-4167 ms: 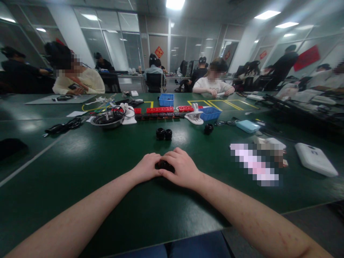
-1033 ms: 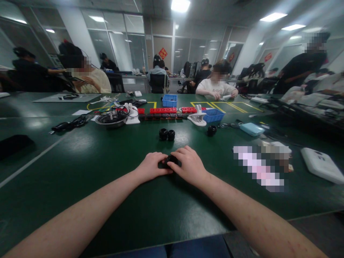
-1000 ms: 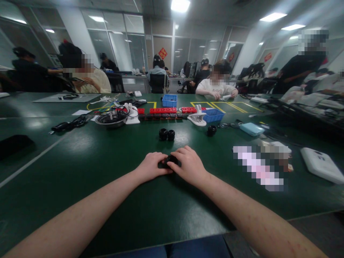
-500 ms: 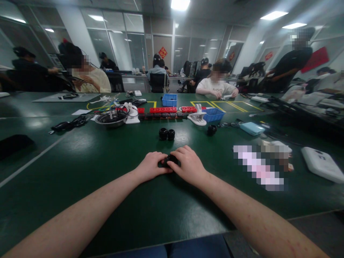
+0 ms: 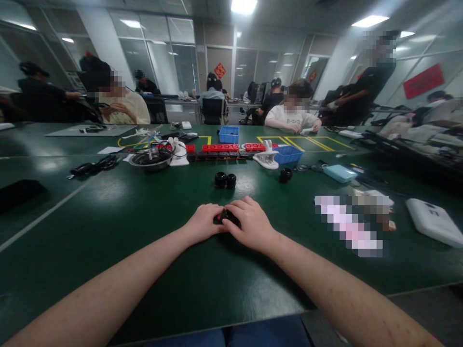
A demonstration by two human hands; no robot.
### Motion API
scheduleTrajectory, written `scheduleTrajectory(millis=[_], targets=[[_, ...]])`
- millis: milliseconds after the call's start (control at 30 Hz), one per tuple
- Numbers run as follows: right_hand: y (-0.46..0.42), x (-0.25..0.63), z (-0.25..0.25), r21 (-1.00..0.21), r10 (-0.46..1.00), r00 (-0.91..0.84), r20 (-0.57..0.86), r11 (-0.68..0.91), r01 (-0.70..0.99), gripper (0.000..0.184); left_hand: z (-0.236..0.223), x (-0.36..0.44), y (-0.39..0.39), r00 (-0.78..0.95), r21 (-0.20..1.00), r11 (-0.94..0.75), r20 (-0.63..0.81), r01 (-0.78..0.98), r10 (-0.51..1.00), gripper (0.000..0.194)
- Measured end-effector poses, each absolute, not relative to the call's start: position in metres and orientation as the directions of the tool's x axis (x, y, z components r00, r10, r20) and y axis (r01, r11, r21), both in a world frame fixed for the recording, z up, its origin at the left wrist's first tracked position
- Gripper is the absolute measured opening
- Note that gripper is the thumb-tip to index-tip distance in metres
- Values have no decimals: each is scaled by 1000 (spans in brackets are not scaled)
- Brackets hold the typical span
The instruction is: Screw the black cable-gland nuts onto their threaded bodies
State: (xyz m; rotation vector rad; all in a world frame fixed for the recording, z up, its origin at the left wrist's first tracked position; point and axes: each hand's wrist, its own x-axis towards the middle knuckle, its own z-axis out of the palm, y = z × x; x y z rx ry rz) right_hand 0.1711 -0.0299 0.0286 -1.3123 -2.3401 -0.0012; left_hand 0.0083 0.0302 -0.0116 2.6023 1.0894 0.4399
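Both hands meet over the green table, closed around a small dark object (image 5: pixel 227 218) that looks glossy black. My left hand (image 5: pixel 203 222) grips its left side with thumb and fingers. Across its top and right side lie the fingers of my right hand (image 5: pixel 252 222), the thumb along the near side. Most of the object is hidden by the fingers, so its kind does not show. Just beyond the hands stand two black, squat, round pieces (image 5: pixel 224 180), side by side. Another black round piece (image 5: pixel 285 175) sits farther right.
Across the table (image 5: pixel 152 289) runs a row of red and black blocks (image 5: pixel 220 148). A metal bowl (image 5: pixel 151 161) with cables, a white clip stand (image 5: pixel 266 156) and two blue bins (image 5: pixel 288 154) are near it. A white box (image 5: pixel 434 220) lies right. A co-worker (image 5: pixel 292 113) sits opposite.
My right hand's fingers and thumb have shifted slightly left over the dark object, and less of it shows. The person standing at the far right has moved left.
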Motion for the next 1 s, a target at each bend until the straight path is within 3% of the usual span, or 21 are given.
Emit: scheduleTrajectory(millis=[200, 533, 867, 1000], targets=[[-33, 169, 30, -222, 773, -515, 371, 613, 758, 31, -13, 9, 30, 654, 355, -659, 155, 663, 741, 17], [-41, 167, 34, -202, 687, -634, 354, 718, 666, 22, -6, 10, 26, 665, 375, -670, 166, 640, 728, 12], [-27, 183, 29, -144, 801, -489, 346, 560, 816, 42, -8, 8, 29, 687, 394, -687, 167, 611, 707, 34], [-20, 188, 28, -115, 843, -430, 322, 486, 866, 47, -5, 9, 27, 682, 393, -675, 149, 624, 716, 34]])
